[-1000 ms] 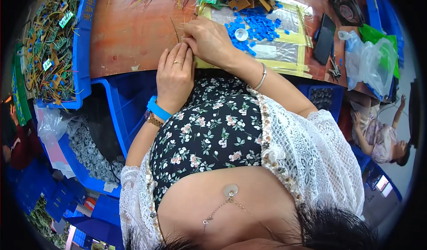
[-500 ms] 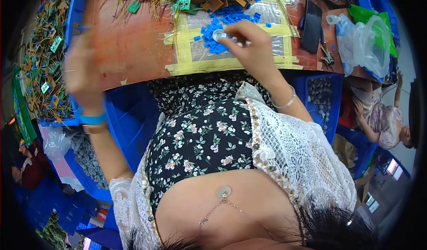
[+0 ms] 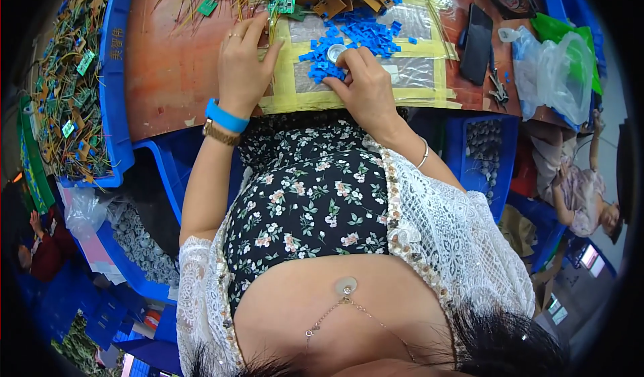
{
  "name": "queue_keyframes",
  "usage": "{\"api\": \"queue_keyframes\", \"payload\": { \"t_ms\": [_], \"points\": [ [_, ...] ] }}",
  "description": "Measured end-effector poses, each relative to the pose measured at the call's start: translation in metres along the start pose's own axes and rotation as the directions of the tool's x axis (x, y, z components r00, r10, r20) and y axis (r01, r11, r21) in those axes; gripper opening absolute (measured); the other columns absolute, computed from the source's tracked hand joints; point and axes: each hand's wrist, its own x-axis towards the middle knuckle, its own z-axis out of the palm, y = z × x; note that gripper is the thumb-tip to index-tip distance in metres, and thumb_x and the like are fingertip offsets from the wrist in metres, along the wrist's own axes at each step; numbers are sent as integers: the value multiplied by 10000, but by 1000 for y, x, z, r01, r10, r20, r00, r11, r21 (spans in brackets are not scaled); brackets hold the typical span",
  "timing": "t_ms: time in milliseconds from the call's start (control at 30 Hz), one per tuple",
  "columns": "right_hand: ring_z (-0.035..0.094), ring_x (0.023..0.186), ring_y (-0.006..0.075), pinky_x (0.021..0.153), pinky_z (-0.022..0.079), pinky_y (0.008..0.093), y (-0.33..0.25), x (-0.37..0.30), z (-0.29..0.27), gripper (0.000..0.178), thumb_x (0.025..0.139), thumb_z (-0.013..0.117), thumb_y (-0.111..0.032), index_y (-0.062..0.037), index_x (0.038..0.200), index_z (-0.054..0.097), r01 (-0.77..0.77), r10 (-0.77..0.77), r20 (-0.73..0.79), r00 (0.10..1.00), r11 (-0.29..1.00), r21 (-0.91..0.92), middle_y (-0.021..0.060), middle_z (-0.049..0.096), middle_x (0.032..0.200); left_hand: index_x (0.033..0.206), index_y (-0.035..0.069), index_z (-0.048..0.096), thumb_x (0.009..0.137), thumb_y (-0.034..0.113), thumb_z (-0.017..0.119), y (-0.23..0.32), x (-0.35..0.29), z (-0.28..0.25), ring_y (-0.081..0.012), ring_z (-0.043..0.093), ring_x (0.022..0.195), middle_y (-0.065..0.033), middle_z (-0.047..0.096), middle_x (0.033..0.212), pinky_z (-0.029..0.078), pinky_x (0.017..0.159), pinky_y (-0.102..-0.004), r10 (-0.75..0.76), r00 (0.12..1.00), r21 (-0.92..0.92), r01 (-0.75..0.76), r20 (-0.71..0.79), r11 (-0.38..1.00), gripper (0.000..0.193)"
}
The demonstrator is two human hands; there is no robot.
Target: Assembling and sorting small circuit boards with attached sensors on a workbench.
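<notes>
My left hand (image 3: 245, 65) is over the table, its fingers stretched toward loose wires and a small green circuit board (image 3: 282, 5) at the pile's near edge. Nothing shows in its grasp. Bent over a heap of small blue plastic pieces (image 3: 365, 31) is my right hand (image 3: 367, 88). Its thumb rests on the near edge of the heap, apart from the index finger, which touches a small round whitish cap (image 3: 337, 53). The other fingertips are hidden. A pile of brown circuit boards with wires (image 3: 332, 5) lies beyond both hands.
Yellow tape (image 3: 285, 82) frames a clear sheet on the reddish table. At right lie a black phone (image 3: 476, 45), keys (image 3: 498, 92) and plastic bags (image 3: 557, 68). A blue bin of wired boards (image 3: 121, 109) stands at left. Another person (image 3: 570, 189) sits at far right.
My left hand has swung right from beside the left bin toward the wires by the board pile. My right hand has lowered onto the near side of the blue pieces.
</notes>
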Motion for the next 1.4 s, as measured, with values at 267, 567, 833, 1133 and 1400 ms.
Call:
{"api": "queue_keyframes", "payload": {
  "t_ms": [267,567,833,1133,1400],
  "points": [
    [651,744,307,634,535,390,-11,1,8,294,811,774,-78,-27,1063,631,87,-88,-12,996,994,-70,134,602,935,1168,74,710,886,27,675,-14,3,-1,-264,674,910,-109,716,1043,540,783,-346,51,992,39,-47,-116,998,288],
    [652,811,335,674,540,423,-13,29,28,264,820,737,-54,-40,1066,641,153,-150,29,988,976,-155,125,625,939,1178,-42,688,968,29,619,-28,-40,-52,-132,672,827,-73,699,1038,556,735,-262,-565,824,-722,417,44,553,232],
    [615,899,231,750,500,365,-19,53,32,124,777,765,-127,-80,883,720,382,-387,15,922,902,-201,10,666,887,1297,-114,586,966,-61,544,5,-62,-91,-268,642,1193,-212,661,1253,518,1042,-364,-499,816,-866,447,292,225,337],
    [585,901,210,755,441,366,-10,61,45,86,754,760,-134,-107,832,740,413,-423,11,906,879,-238,-7,664,861,1185,-50,688,963,32,657,10,-57,-91,-78,619,782,-27,697,896,502,681,-214,-556,826,-622,484,92,616,239],
    [602,852,215,763,426,368,-12,55,46,162,741,776,-118,-104,897,737,367,-376,-75,923,924,-110,4,666,825,1253,22,661,931,23,640,4,-31,-42,-197,675,853,-106,710,966,536,767,-314,-342,913,-289,396,223,871,323]
  ]
}}
